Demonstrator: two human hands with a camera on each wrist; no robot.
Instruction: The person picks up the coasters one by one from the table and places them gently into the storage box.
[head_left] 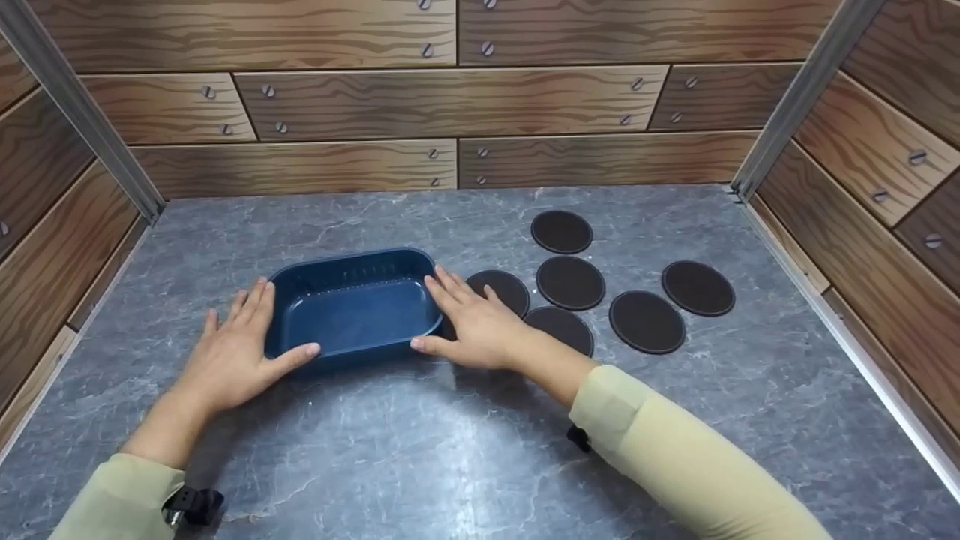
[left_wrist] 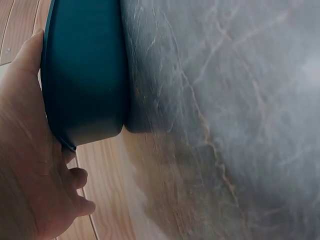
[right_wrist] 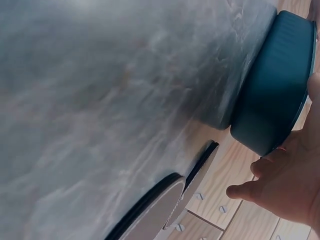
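Note:
A blue, rounded rectangular plastic basket (head_left: 352,311) sits on the grey marbled tabletop, left of centre, with nothing inside. My left hand (head_left: 232,356) lies against its left end, fingers straight and thumb at the front rim. At the opposite end, my right hand (head_left: 480,322) touches the rim with spread, straight fingers. The left wrist view shows the basket's outer wall (left_wrist: 85,70) beside the left palm. In the right wrist view, the other end of the basket (right_wrist: 275,85) meets the right hand (right_wrist: 290,175).
Several dark brown round coasters lie flat right of the basket. One coaster (head_left: 497,292) and another coaster (head_left: 562,328) are partly covered by my right hand and wrist. The farthest coaster (head_left: 561,231) lies toward the wood-patterned back wall (head_left: 450,105). Side panels enclose the table.

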